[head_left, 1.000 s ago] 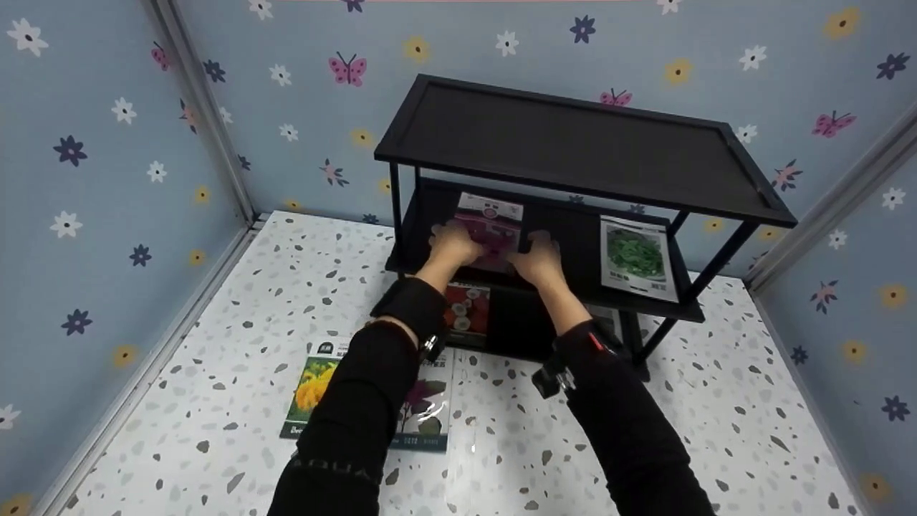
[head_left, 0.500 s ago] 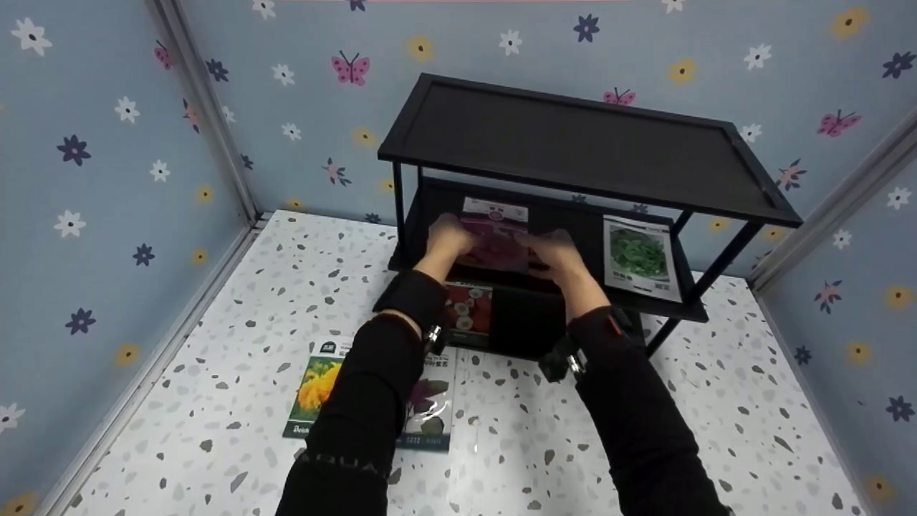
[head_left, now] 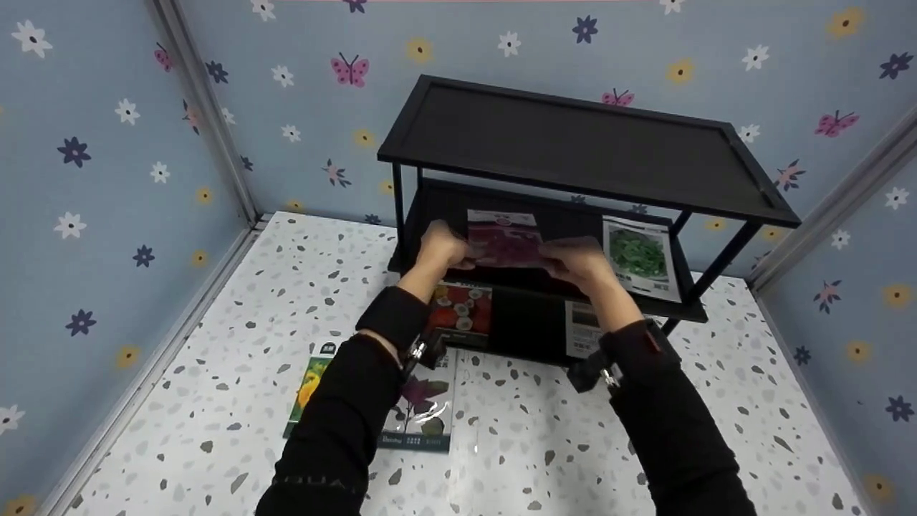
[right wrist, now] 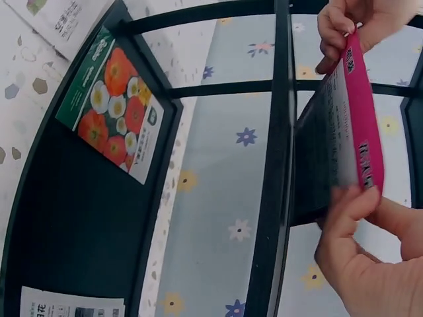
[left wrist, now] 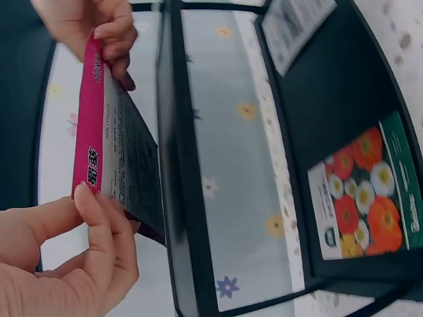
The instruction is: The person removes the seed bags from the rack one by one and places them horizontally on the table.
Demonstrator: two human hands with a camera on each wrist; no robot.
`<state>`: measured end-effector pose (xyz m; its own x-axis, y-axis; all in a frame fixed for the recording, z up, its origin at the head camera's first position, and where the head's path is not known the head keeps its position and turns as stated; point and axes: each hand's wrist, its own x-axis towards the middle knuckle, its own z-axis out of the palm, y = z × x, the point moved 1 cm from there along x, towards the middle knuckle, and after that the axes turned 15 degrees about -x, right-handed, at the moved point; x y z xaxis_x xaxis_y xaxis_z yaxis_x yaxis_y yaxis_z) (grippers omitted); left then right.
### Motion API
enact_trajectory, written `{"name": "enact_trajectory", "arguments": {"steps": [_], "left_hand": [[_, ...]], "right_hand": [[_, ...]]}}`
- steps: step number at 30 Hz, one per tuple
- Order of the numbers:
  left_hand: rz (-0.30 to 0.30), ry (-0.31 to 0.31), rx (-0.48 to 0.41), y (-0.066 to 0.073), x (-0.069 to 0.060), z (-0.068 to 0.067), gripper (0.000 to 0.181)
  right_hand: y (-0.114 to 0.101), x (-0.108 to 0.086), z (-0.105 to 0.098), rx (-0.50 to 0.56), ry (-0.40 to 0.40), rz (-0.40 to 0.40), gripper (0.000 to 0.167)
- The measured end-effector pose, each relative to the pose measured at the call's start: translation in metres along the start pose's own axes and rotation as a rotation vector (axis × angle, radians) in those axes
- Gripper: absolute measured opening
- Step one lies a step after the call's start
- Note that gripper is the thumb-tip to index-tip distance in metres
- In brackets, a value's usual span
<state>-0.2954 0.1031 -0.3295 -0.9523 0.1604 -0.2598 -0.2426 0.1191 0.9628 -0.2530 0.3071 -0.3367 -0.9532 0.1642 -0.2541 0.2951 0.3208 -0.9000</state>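
Note:
Both hands pinch a magenta seed packet (head_left: 507,244) by its two near corners, over the middle shelf of the black rack (head_left: 573,150). The left hand (head_left: 440,247) is at its left side, the right hand (head_left: 579,261) at its right. In the left wrist view the packet (left wrist: 92,125) is tilted, its near edge raised off the shelf, with the left hand (left wrist: 79,254) on one corner and the right hand (left wrist: 99,26) on the other. The right wrist view shows the packet (right wrist: 360,112) between the right hand (right wrist: 370,251) and the left hand (right wrist: 363,23).
A green-leaf packet (head_left: 637,256) lies at the middle shelf's right. On the lower shelf are a red-and-white flower packet (head_left: 462,312) and a pale packet (head_left: 582,330). Yellow-flower (head_left: 308,390) and purple-flower packets (head_left: 423,398) lie on the speckled surface, partly behind the left sleeve.
The magenta packet has shifted right and toward the near edge of the shelf. The right hand has moved right and now pinches its corner; the left hand has turned slightly.

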Motion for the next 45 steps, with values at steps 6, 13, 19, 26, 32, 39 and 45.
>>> {"name": "enact_trajectory", "arguments": {"steps": [6, 13, 19, 26, 32, 39, 45], "left_hand": [[-0.002, -0.114, -0.255, 0.006, -0.020, -0.003, 0.033], [0.068, -0.164, -0.336, -0.001, -0.046, -0.003, 0.036], [0.129, -0.186, -0.380, -0.020, -0.074, -0.003, 0.029], [0.200, -0.208, -0.365, -0.059, -0.100, 0.001, 0.030], [0.219, -0.209, -0.348, -0.096, -0.115, 0.005, 0.031], [0.247, -0.207, -0.336, -0.128, -0.130, 0.009, 0.032], [0.241, -0.203, -0.325, -0.156, -0.134, 0.011, 0.032]], "right_hand": [[0.008, -0.015, -0.015, 0.179, -0.070, -0.009, 0.019], [0.017, -0.042, -0.018, 0.208, -0.131, -0.095, 0.016], [0.032, -0.073, -0.014, 0.233, -0.130, -0.133, 0.015], [0.062, -0.101, 0.000, 0.227, -0.036, -0.197, 0.007], [0.093, -0.115, 0.014, 0.179, 0.050, -0.210, 0.009], [0.127, -0.128, 0.028, 0.127, 0.081, -0.191, 0.013], [0.150, -0.134, 0.037, 0.103, 0.071, -0.123, 0.019]]}}
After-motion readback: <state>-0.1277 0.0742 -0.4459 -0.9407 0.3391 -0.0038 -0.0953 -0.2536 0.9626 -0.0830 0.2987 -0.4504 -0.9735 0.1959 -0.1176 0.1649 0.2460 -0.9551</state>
